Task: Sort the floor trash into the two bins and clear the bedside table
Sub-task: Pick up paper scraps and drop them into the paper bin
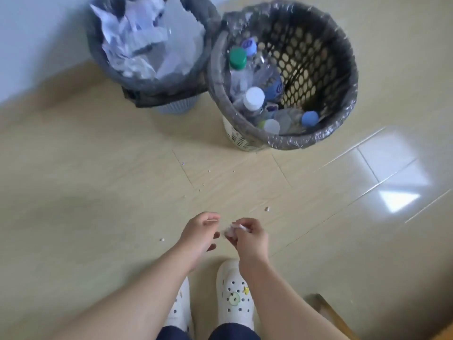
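Right hand (250,238): we record it grasping a small crumpled white scrap of paper (230,231), pinched between thumb and curled fingers, held above the floor.

Left hand (199,233): just beside the right one, fingers loosely curled and released; we see nothing in its grasp. We cannot tell whether its fingertips touch the scrap.

Beige wood-pattern tiled floor (98,180): beneath both hands.

Tiny pale crumbs: we count one just ahead of the right hand (268,208), one to the left of the left hand (161,239), and a few more farther ahead (209,171).

Grey-lined round bin (98,57): well ahead of the left hand, filled with crumpled white paper (127,40).

Cream perforated plastic bin with a clear wrinkled liner (289,141): well ahead of the right hand, touching the first bin. Inside we list clear plastic bottles (241,77) with green, white and blue caps.

Pair of white perforated clogs (235,298): directly below the hands, on the floor; the right one carries small charms.

Wooden edge (326,312): to the lower right of the right forearm, cut off by the frame.
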The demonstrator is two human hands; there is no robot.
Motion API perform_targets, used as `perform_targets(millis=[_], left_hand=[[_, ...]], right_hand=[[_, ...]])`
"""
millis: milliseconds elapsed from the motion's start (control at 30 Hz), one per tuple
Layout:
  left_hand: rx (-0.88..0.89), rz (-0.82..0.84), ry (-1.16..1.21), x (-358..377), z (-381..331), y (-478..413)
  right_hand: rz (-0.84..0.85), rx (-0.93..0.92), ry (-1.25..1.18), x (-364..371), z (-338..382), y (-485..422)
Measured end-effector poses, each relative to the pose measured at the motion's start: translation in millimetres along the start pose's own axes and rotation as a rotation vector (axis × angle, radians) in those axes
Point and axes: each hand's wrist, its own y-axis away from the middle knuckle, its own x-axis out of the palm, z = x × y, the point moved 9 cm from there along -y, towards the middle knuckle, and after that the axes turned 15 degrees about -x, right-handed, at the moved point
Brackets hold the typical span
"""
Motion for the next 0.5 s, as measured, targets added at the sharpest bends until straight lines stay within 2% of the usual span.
perform_targets(millis=[100,233,300,400,500], left_hand=[[0.057,0.048,0.070,-24.8,-35.7,74.1],[0.162,-0.066,0.145,-80.4,-90.7,157.2],[0.181,-0.105,0.259,-109.9,-113.7,190.9],[0.168,-0.055,0.457,-147.6,-146.9,231.1],[0.188,-0.040,0.508,-172.1,-170.2,248.8]], right_hand=[[0.063,-0.040,-0.063,22.1,67.1,48.2],[0.164,-0.018,-0.268,58.8,163.3,105.4],[0.275,-0.078,-0.170,80.8,206.1,133.3],[0.393,-0.199,-0.004,115.3,261.7,166.0],[0.370,-0.312,0.119,131.0,297.4,176.4]])
